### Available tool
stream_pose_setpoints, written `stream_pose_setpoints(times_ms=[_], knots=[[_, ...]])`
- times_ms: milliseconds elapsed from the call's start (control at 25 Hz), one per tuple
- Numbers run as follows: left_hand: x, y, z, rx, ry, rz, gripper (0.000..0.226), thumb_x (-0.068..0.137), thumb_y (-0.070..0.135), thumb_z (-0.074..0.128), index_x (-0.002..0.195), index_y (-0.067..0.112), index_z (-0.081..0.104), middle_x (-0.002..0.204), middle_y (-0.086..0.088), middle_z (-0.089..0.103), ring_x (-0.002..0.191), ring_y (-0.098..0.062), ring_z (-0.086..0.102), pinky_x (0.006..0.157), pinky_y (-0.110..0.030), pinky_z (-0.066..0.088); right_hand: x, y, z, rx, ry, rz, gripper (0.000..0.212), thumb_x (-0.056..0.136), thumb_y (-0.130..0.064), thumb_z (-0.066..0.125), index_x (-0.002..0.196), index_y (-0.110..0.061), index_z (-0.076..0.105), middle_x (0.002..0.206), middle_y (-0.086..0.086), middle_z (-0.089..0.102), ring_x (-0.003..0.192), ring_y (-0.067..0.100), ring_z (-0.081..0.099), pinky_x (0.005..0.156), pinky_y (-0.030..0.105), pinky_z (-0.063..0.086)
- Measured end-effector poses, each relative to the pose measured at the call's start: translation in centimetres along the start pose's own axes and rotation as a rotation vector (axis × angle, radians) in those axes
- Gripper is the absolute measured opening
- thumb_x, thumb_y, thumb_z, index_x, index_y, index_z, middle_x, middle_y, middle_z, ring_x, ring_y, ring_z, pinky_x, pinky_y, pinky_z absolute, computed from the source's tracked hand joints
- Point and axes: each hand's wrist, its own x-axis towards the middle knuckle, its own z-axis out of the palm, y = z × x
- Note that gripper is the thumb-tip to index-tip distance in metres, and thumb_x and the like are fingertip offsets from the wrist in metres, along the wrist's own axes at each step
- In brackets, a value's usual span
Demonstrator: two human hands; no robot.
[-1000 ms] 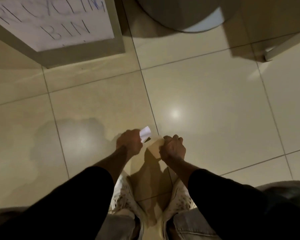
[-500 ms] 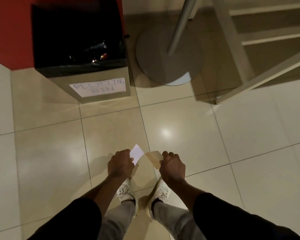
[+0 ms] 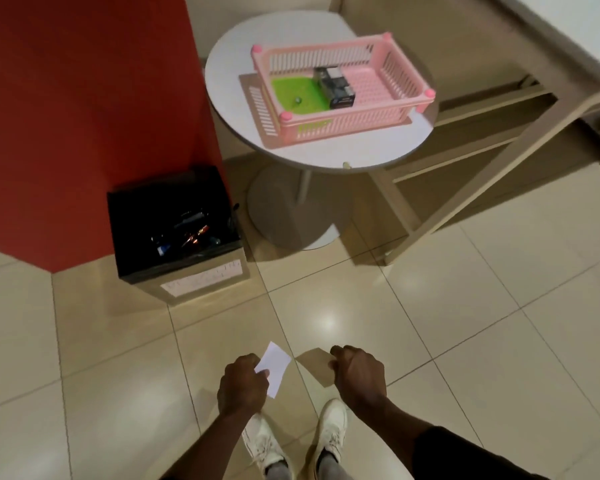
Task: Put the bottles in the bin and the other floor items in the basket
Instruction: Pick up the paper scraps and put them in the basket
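My left hand (image 3: pixel 243 384) pinches a white paper card (image 3: pixel 274 368) low in the view, above the tiled floor. My right hand (image 3: pixel 359 375) has its fingers curled and holds a tan card (image 3: pixel 312 367) by its edge. The recycling bin (image 3: pixel 201 282), a cardboard box with a black liner, stands ahead on the left against a red wall, with bottles (image 3: pixel 184 237) inside. The pink basket (image 3: pixel 343 124) sits on a round white table (image 3: pixel 326 154) further ahead. It holds a green item (image 3: pixel 295 93) and a dark box (image 3: pixel 335 86).
The table's round base (image 3: pixel 284 216) stands on the floor right of the bin. A beige wooden frame (image 3: pixel 465 188) slants along the right side. The red wall (image 3: pixel 84 98) fills the upper left. My white shoes (image 3: pixel 331 426) show below my hands.
I have risen from a crouch, so the view now takes in the bin, table and basket. Both hands have come up from the floor, still holding the white and tan cards.
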Motion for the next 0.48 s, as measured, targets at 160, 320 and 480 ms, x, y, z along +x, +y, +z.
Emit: stream_pose_setpoints(times_ms=[160,320,480], knots=[[-0.8,3.1,-2.7,-0.018,-0.007,0.094,0.015,0.099,0.02,0.063,0.092,0.008,0.067,0.104,-0.012,0.075,0.1,-0.037,0.068,0.074,-0.035,0.047,-0.4,0.4,-3.7,0.09,0.118,0.114,0.024,0.103,-0.022,0.045,0.122,-0.018,0.059,0.098,0.0,0.064,0.076,0.021,0.055,0.059,0.03,0.037],[-0.6,7.1,-4.1,-0.072,0.014,0.099,0.027,0.093,0.02,0.071,0.07,0.019,0.059,0.072,0.003,0.068,0.073,-0.023,0.063,0.062,-0.029,0.044,0.1,1.6,-5.8,0.118,0.161,0.179,0.024,0.103,-0.018,0.045,0.121,-0.019,0.061,0.098,-0.001,0.06,0.083,0.018,0.055,0.062,0.031,0.049],[1.0,13.9,-4.8,-0.18,0.05,0.044,0.019,0.09,0.022,0.077,0.073,0.018,0.07,0.072,0.005,0.072,0.073,-0.017,0.066,0.06,-0.025,0.044,3.4,3.9,-8.5,0.173,0.214,0.203,0.022,0.101,-0.017,0.049,0.107,-0.022,0.07,0.092,-0.003,0.06,0.082,0.016,0.057,0.065,0.034,0.056]])
